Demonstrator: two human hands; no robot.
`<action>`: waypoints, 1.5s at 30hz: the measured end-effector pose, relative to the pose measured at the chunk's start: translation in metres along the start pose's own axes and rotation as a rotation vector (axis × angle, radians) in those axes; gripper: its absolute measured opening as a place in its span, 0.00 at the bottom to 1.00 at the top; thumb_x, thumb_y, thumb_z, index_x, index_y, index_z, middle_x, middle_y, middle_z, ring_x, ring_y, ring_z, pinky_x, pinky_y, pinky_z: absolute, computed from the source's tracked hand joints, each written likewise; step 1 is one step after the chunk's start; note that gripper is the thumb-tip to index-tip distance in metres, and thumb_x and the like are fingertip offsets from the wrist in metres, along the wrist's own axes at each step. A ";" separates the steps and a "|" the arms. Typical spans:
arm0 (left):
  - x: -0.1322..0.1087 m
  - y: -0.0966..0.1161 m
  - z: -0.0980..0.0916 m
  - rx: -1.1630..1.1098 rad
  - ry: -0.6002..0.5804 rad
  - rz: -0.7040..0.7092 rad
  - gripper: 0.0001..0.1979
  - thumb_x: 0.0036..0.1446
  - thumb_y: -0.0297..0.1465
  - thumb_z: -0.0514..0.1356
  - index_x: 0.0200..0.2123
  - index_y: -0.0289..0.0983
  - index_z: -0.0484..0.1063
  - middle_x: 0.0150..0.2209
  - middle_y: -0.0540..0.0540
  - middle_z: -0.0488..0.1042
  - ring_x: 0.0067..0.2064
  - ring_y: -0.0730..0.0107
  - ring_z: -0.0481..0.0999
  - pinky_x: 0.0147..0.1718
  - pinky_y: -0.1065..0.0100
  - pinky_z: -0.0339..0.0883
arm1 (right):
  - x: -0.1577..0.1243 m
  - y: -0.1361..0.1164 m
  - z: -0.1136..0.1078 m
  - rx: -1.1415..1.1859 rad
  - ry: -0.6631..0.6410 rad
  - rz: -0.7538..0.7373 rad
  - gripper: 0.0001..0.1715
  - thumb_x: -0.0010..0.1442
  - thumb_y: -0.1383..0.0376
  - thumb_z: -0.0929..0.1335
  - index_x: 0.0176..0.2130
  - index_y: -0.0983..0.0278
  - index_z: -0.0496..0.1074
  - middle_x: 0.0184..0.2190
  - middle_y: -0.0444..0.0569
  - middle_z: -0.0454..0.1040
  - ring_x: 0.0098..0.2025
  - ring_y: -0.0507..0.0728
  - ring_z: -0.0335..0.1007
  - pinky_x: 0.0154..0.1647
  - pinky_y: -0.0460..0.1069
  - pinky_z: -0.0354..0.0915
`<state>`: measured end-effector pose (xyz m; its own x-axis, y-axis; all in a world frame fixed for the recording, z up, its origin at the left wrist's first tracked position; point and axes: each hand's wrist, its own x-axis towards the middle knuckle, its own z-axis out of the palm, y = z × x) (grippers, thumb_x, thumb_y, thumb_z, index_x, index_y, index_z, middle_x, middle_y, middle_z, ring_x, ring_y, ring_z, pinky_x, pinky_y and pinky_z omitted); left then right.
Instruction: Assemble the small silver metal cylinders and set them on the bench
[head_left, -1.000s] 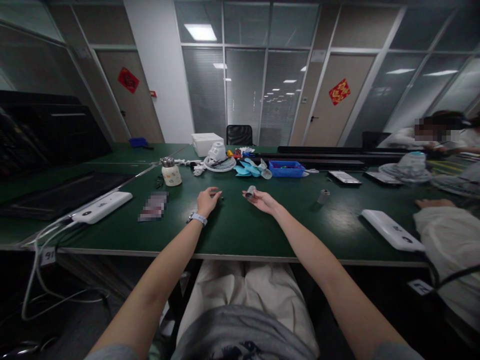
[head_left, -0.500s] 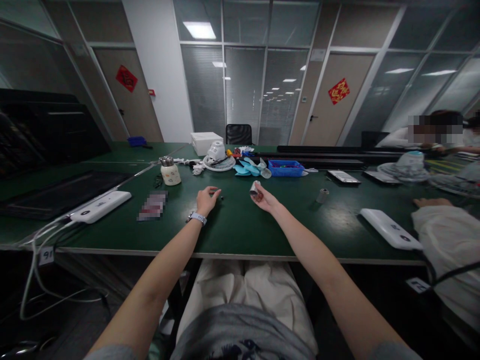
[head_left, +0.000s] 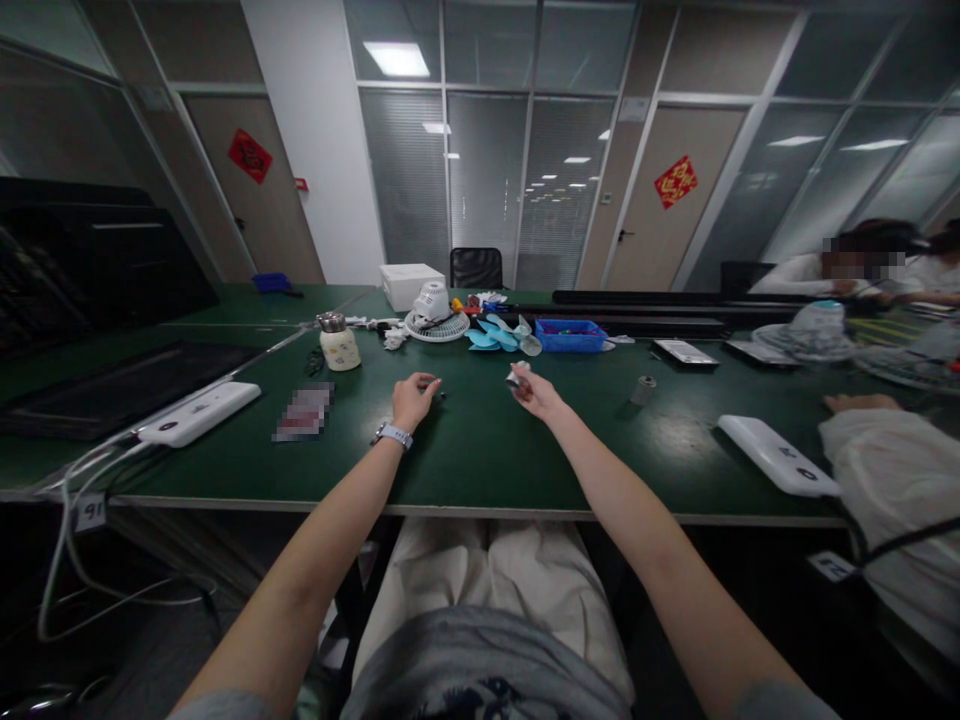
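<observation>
My right hand [head_left: 536, 392] is closed on a small silvery metal cylinder [head_left: 514, 380], held above the table with its fingers hiding part of it. The cylinder is tilted, and its exact kind is not clear. At the left, my left hand [head_left: 412, 400] rests at the tabletop with curved fingers slightly apart and nothing visible between them. By its fingertips is a tiny dark piece [head_left: 442, 394], too small to name. Another grey metal cylinder [head_left: 643, 390] stands upright on the green table [head_left: 480, 470], to the right of my right hand.
Behind the hands lie blue fan blades [head_left: 491, 335], a white fan body with its grille [head_left: 433, 305] and a blue bin [head_left: 571, 336]. A patterned bottle [head_left: 340, 345] and white power bank [head_left: 201, 413] are left. At right are another power bank [head_left: 778, 455] and a co-worker's sleeve [head_left: 874, 455].
The metal cylinder in my right hand has turned and shifted slightly to the right, with the hand tilting along with it. My left hand has stayed nearly still.
</observation>
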<state>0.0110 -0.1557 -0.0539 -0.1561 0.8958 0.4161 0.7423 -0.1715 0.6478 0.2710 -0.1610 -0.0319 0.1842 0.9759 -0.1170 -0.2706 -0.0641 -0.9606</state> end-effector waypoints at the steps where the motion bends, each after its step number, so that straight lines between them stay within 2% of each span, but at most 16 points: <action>1: 0.000 0.000 0.000 -0.001 -0.002 -0.003 0.16 0.58 0.42 0.59 0.43 0.39 0.76 0.39 0.43 0.80 0.44 0.59 0.75 0.45 0.63 0.64 | 0.000 -0.001 -0.002 -0.125 0.076 -0.123 0.17 0.45 0.63 0.77 0.35 0.61 0.72 0.28 0.42 0.75 0.32 0.53 0.73 0.41 0.50 0.69; 4: -0.001 0.001 0.000 -0.003 -0.005 -0.002 0.16 0.58 0.42 0.59 0.43 0.39 0.77 0.39 0.42 0.80 0.44 0.59 0.75 0.45 0.63 0.64 | 0.000 -0.010 -0.020 -0.551 0.316 -0.554 0.25 0.43 0.63 0.76 0.44 0.60 0.74 0.37 0.47 0.77 0.40 0.58 0.73 0.47 0.52 0.65; 5: -0.001 0.001 0.000 -0.002 -0.006 0.001 0.16 0.58 0.42 0.59 0.43 0.39 0.77 0.39 0.42 0.80 0.44 0.59 0.75 0.45 0.62 0.64 | 0.001 -0.014 -0.029 -0.668 0.392 -0.659 0.26 0.46 0.62 0.75 0.46 0.59 0.73 0.40 0.48 0.77 0.43 0.58 0.72 0.49 0.53 0.63; 7: -0.001 0.000 0.001 0.001 -0.008 0.005 0.16 0.58 0.42 0.59 0.43 0.39 0.77 0.39 0.42 0.80 0.44 0.59 0.75 0.45 0.62 0.64 | 0.004 -0.021 -0.050 -0.829 0.542 -0.761 0.26 0.51 0.61 0.71 0.51 0.58 0.71 0.46 0.50 0.75 0.46 0.60 0.70 0.51 0.54 0.60; 10: -0.001 -0.001 0.003 -0.003 -0.012 0.008 0.16 0.58 0.43 0.60 0.42 0.39 0.77 0.38 0.43 0.80 0.44 0.58 0.75 0.45 0.62 0.65 | 0.011 -0.030 -0.083 -0.963 0.739 -0.724 0.24 0.56 0.62 0.68 0.53 0.60 0.70 0.48 0.55 0.74 0.49 0.61 0.68 0.53 0.57 0.55; 14: 0.000 -0.003 0.004 -0.013 -0.018 0.010 0.16 0.58 0.43 0.59 0.42 0.39 0.77 0.38 0.42 0.80 0.44 0.58 0.75 0.44 0.62 0.65 | 0.019 -0.031 -0.119 -1.017 0.958 -0.658 0.22 0.55 0.63 0.67 0.51 0.62 0.69 0.45 0.56 0.75 0.49 0.63 0.66 0.55 0.62 0.47; 17: 0.000 -0.003 0.004 -0.018 -0.022 0.007 0.15 0.58 0.42 0.59 0.41 0.39 0.77 0.38 0.43 0.80 0.44 0.58 0.75 0.44 0.62 0.65 | 0.021 -0.028 -0.135 -1.008 1.066 -0.632 0.19 0.54 0.62 0.67 0.47 0.62 0.71 0.42 0.55 0.75 0.51 0.65 0.62 0.56 0.65 0.43; 20: -0.001 -0.002 0.004 -0.013 -0.016 0.010 0.14 0.58 0.42 0.59 0.40 0.40 0.77 0.38 0.43 0.80 0.44 0.59 0.75 0.44 0.63 0.65 | 0.022 -0.025 -0.141 -0.996 1.111 -0.601 0.14 0.55 0.61 0.67 0.42 0.62 0.71 0.39 0.55 0.74 0.54 0.66 0.58 0.58 0.68 0.37; 26: -0.002 0.000 0.002 0.008 -0.008 0.019 0.13 0.58 0.40 0.60 0.39 0.39 0.78 0.39 0.43 0.80 0.44 0.59 0.75 0.46 0.62 0.64 | 0.030 -0.018 -0.148 -1.015 1.086 -0.562 0.09 0.53 0.61 0.69 0.36 0.62 0.72 0.36 0.53 0.72 0.57 0.66 0.54 0.60 0.71 0.33; 32: -0.002 -0.002 0.003 0.000 -0.012 0.031 0.12 0.57 0.39 0.60 0.37 0.39 0.78 0.37 0.44 0.80 0.42 0.60 0.75 0.45 0.63 0.65 | 0.029 -0.017 -0.150 -1.051 1.052 -0.530 0.14 0.54 0.65 0.68 0.42 0.62 0.73 0.39 0.56 0.73 0.60 0.67 0.50 0.61 0.73 0.32; 35: -0.002 -0.002 0.004 -0.008 -0.014 0.030 0.12 0.58 0.39 0.60 0.37 0.39 0.78 0.37 0.44 0.80 0.42 0.60 0.75 0.45 0.62 0.65 | 0.019 -0.025 -0.143 -1.069 1.019 -0.580 0.22 0.56 0.67 0.65 0.51 0.63 0.69 0.48 0.59 0.71 0.63 0.67 0.45 0.60 0.74 0.34; 38: -0.001 -0.003 0.005 -0.007 -0.014 0.029 0.12 0.58 0.40 0.59 0.38 0.39 0.78 0.37 0.44 0.80 0.42 0.60 0.75 0.45 0.62 0.65 | 0.005 -0.036 -0.119 -1.071 0.963 -0.729 0.27 0.57 0.66 0.64 0.57 0.61 0.64 0.61 0.59 0.61 0.66 0.68 0.41 0.59 0.75 0.37; 40: 0.000 -0.004 0.006 -0.003 -0.008 0.024 0.13 0.58 0.40 0.59 0.38 0.39 0.78 0.37 0.44 0.80 0.43 0.60 0.75 0.46 0.62 0.65 | -0.004 -0.037 -0.088 -1.078 0.814 -0.843 0.26 0.59 0.63 0.63 0.57 0.60 0.65 0.64 0.58 0.57 0.66 0.67 0.42 0.60 0.73 0.39; 41: 0.001 -0.005 0.007 -0.002 -0.005 0.021 0.13 0.58 0.40 0.59 0.38 0.39 0.78 0.37 0.44 0.80 0.43 0.60 0.75 0.46 0.62 0.65 | -0.007 -0.034 -0.069 -1.088 0.689 -0.889 0.25 0.60 0.62 0.63 0.57 0.60 0.66 0.64 0.57 0.58 0.66 0.66 0.44 0.61 0.71 0.39; 43: 0.002 -0.007 0.008 -0.001 0.009 0.017 0.13 0.58 0.40 0.59 0.38 0.39 0.78 0.37 0.43 0.80 0.43 0.60 0.75 0.46 0.62 0.64 | -0.014 -0.020 -0.027 -1.117 0.368 -0.936 0.22 0.63 0.58 0.62 0.55 0.58 0.70 0.62 0.54 0.62 0.65 0.65 0.48 0.64 0.68 0.40; 45: 0.003 -0.009 0.008 0.006 0.031 0.018 0.14 0.59 0.40 0.58 0.39 0.38 0.78 0.38 0.42 0.80 0.43 0.60 0.75 0.46 0.62 0.64 | -0.019 0.002 0.013 -1.163 0.033 -0.908 0.23 0.64 0.53 0.62 0.55 0.54 0.71 0.62 0.52 0.62 0.66 0.64 0.48 0.65 0.65 0.39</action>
<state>0.0089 -0.1481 -0.0638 -0.1628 0.8793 0.4477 0.7488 -0.1853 0.6363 0.2550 -0.1773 -0.0284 -0.1023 0.7684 0.6317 0.8374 0.4093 -0.3623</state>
